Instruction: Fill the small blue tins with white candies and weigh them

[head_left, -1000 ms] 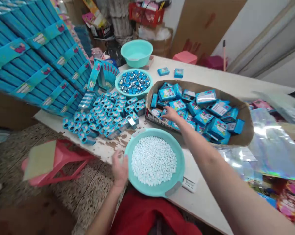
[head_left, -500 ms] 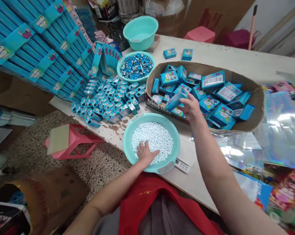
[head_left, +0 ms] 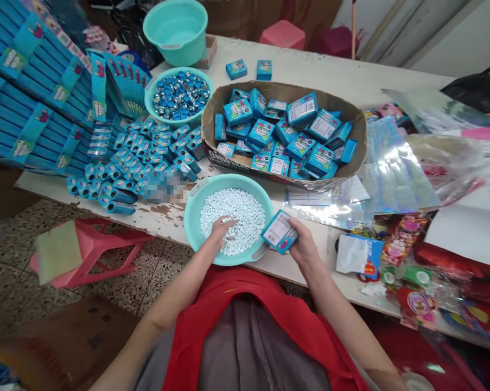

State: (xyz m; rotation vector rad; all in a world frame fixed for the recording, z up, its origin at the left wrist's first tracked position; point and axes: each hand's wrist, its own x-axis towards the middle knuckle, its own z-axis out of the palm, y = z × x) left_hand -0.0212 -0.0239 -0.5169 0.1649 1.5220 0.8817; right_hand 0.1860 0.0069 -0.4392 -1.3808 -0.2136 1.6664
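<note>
In the head view, a small blue printed box [head_left: 280, 232] is gripped in my right hand [head_left: 304, 244], its white-panelled face turned up, beside the bowl's right rim. My left hand [head_left: 219, 232] is down in a turquoise bowl [head_left: 192, 225], its fingers curled around some of the small white candies [head_left: 245, 212]. How many pieces the fingers hold is hidden. Just beyond the bowl, a cut-down cardboard box [head_left: 358, 157] holds many more blue boxes [head_left: 261, 133] like the one in my hand.
Left of the cardboard box, a second turquoise bowl [head_left: 151, 100] contains blue-and-silver caps [head_left: 182, 95]. Small blue tubs [head_left: 141, 155] crowd the table's left end beside stacked blue packs [head_left: 29, 108]. Clear plastic sheets [head_left: 399, 168] lie at right. A pink stool [head_left: 98, 250] stands on the floor.
My right hand has brought the blue box out from above the cardboard box to the bowl's right side. My left hand's fingers, spread before, have curled in the candies. The view has shifted right.
</note>
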